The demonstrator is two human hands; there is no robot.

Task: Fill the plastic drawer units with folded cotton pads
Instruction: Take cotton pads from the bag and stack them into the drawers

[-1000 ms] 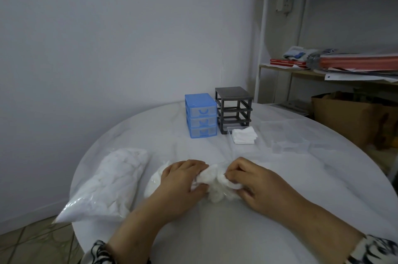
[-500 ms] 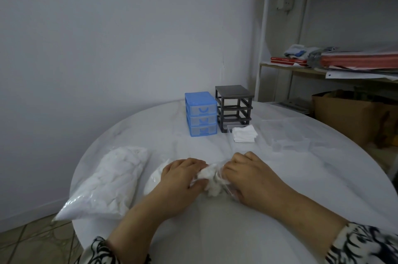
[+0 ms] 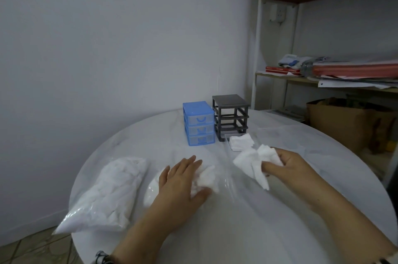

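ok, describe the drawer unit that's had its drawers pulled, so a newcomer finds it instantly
Start at the round white table and look to its far edge near the wall, where two small drawer units stand side by side. The dark grey unit is the right-hand one, nearest the shelving. Unlike the blue unit beside it, whose three clear drawers are in, its frame is open, with a clear drawer of folded pads just in front.

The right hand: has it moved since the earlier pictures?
Yes. The right hand, gripping cotton pads, has moved right and away from the left hand, toward the grey unit.

Black-and-white patterned sleeve (image 3: 101,258)
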